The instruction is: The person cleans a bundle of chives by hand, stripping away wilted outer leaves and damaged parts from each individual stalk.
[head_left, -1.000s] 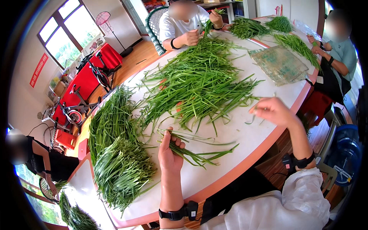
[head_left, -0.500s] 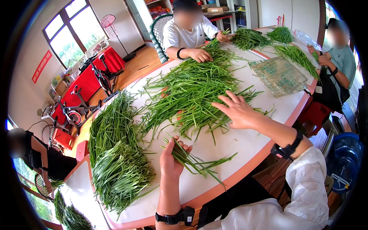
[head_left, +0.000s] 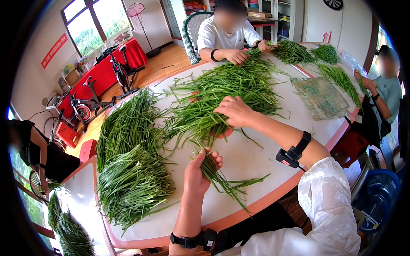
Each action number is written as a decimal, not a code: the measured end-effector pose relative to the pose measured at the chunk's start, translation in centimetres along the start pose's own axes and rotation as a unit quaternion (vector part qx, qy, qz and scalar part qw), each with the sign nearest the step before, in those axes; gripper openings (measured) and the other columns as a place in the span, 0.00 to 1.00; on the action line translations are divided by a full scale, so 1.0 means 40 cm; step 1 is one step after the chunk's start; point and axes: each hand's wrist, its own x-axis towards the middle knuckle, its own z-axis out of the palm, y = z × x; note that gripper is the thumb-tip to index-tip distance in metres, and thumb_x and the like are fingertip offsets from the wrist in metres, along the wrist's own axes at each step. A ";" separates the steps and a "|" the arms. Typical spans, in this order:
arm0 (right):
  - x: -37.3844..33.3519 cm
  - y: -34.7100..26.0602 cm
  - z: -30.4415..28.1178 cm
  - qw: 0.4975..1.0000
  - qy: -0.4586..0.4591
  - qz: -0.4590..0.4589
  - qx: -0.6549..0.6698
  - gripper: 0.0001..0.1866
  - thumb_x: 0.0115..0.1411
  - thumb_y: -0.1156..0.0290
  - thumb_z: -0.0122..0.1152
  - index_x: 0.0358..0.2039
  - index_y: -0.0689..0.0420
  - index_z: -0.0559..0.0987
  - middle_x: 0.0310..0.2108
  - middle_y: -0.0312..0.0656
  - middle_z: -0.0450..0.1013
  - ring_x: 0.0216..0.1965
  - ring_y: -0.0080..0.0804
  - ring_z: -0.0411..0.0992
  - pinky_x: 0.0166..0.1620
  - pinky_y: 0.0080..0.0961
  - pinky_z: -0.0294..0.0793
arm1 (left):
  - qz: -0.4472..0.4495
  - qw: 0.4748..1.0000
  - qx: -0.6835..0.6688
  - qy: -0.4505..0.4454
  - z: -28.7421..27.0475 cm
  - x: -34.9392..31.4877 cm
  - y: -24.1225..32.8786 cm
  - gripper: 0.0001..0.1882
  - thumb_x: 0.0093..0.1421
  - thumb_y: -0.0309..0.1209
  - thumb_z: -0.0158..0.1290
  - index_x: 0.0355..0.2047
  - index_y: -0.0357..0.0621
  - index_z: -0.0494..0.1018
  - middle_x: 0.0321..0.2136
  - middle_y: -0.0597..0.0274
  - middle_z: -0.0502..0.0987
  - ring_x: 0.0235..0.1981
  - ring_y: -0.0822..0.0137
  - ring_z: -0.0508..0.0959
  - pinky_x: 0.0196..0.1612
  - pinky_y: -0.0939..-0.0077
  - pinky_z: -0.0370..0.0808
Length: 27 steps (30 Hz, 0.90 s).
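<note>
My left hand (head_left: pixel 197 174) is closed round a small bunch of garlic chives (head_left: pixel 220 181), held above the near part of the table. Its stalks trail down to the right from my fingers. My right hand (head_left: pixel 235 112) is over the near edge of the large loose heap of garlic chives (head_left: pixel 239 83), its fingers curled down onto stalks there. The fingertips are partly hidden among the green. To the left of my left hand lie two thick, stacked bundles of garlic chives: a near bundle (head_left: pixel 132 187) and a far bundle (head_left: pixel 128 126).
A person in a white shirt (head_left: pixel 224 36) handles stalks across the white table (head_left: pixel 256 187). Another person (head_left: pixel 382 81) sits at the right, and one in black (head_left: pixel 51 158) at the left. A greenish woven sack (head_left: pixel 320 97) lies flat beyond my right arm. A blue water bottle (head_left: pixel 378 196) stands lower right.
My right hand has moved left, and its spread fingers have curled onto the heap's near edge. My left hand still holds its bunch. The whole view has shifted a little.
</note>
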 end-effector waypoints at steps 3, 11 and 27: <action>-0.014 -0.025 -0.035 0.991 -0.095 0.089 0.035 0.30 0.41 0.69 0.60 0.49 0.47 0.69 0.48 0.39 0.64 0.53 0.39 0.56 0.51 0.41 0.57 | -0.001 1.000 -0.017 -0.009 -0.015 0.000 0.003 0.11 0.62 0.34 0.40 0.41 0.43 0.63 0.26 0.60 0.69 0.30 0.63 0.72 0.36 0.67 0.73; -0.051 -0.063 -0.094 0.990 0.011 0.066 0.128 0.09 0.47 0.69 0.56 0.30 0.54 0.78 0.31 0.40 0.71 0.39 0.40 0.64 0.45 0.32 0.62 | 0.011 0.999 -0.026 -0.031 -0.031 -0.003 -0.001 0.12 0.63 0.34 0.39 0.43 0.44 0.62 0.23 0.63 0.66 0.23 0.68 0.68 0.30 0.72 0.70; -0.035 -0.082 -0.051 0.964 0.022 0.028 0.265 0.10 0.44 0.70 0.57 0.28 0.59 0.78 0.27 0.43 0.74 0.26 0.38 0.73 0.35 0.31 0.70 | 0.006 0.998 -0.059 0.017 -0.039 0.008 -0.005 0.10 0.61 0.31 0.40 0.42 0.44 0.63 0.24 0.63 0.67 0.25 0.67 0.69 0.31 0.71 0.71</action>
